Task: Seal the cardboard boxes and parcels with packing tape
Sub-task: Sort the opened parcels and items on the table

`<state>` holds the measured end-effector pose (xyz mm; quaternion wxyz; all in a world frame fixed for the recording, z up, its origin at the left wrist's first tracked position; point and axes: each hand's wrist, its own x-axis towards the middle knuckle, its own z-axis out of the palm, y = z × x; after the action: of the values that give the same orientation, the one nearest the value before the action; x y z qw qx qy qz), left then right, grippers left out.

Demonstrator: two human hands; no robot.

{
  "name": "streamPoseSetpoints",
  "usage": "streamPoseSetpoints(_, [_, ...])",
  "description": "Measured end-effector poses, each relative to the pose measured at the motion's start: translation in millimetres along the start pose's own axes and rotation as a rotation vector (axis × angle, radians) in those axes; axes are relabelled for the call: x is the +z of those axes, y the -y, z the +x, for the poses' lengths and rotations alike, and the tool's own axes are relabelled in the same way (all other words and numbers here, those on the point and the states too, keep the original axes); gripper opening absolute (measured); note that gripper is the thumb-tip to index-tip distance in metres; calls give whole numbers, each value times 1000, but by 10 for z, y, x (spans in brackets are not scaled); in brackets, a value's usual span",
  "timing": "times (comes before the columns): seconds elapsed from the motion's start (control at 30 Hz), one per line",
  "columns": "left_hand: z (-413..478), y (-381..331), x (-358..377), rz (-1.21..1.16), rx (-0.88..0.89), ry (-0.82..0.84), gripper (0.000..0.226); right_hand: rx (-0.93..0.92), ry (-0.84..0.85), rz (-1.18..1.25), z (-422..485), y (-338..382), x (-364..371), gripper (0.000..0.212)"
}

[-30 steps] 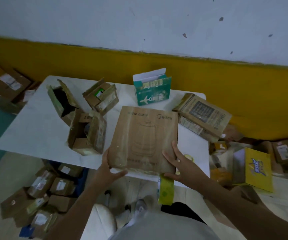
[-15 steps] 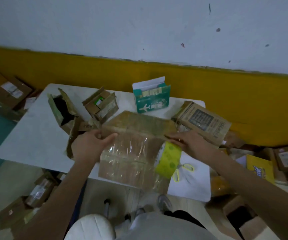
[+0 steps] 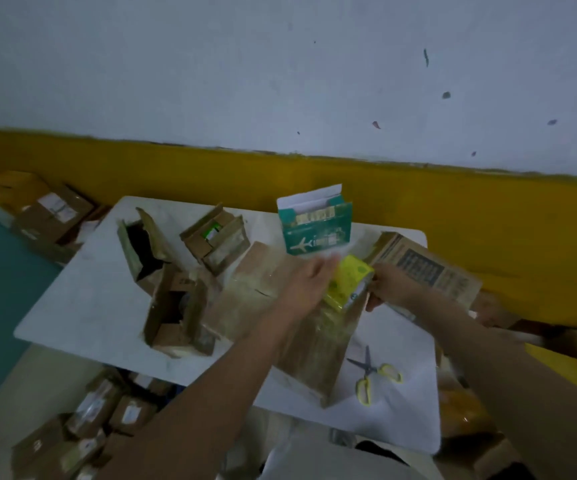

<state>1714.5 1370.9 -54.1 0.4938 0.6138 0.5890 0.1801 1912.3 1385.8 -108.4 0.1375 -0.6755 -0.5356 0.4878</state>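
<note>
Flat brown parcel (image 3: pixel 245 292) lies across the middle of the table (image 3: pixel 89 306), w/ the yellow tape roll (image 3: pixel 347 282) at its far-right end; for a sound seal the strip should prob. be drawn taut along the seam and the free end pressed flat before cutting w/ the scissors (image 3: pixel 373 374), which lie near right. Left hand (image 3: pixel 309 282) (blurred) has fingers stretched out, approx. flat on the parcel just left of the roll, gripping nothing; right hand (image 3: pixel 389 287) has fingers curled round the roll's right side, holding it.

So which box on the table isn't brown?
The teal box with the white airplane print, standing at the far edge of the table; the other boxes are brown cardboard.
</note>
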Motion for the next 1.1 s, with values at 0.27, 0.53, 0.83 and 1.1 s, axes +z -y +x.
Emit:
streamPoseSetpoints(0.27, [-321, 40, -42, -159, -119, 188, 28, -38, 23, -131, 7, -25, -35, 35])
streamPoseSetpoints(0.53, [-1030, 560, -286, 136, -224, 163, 47, -70, -30, -191, -7, -13, 27, 44])
streamPoseSetpoints(0.83, [-1144, 1208, 197, 233, -280, 164, 67, -141, -132, -263, 18, -106, 132, 54])
streamPoseSetpoints(1.1, [-1083, 1385, 150, 261, -263, 129, 51, -305, -503, -844, -196, -74, 769, 57])
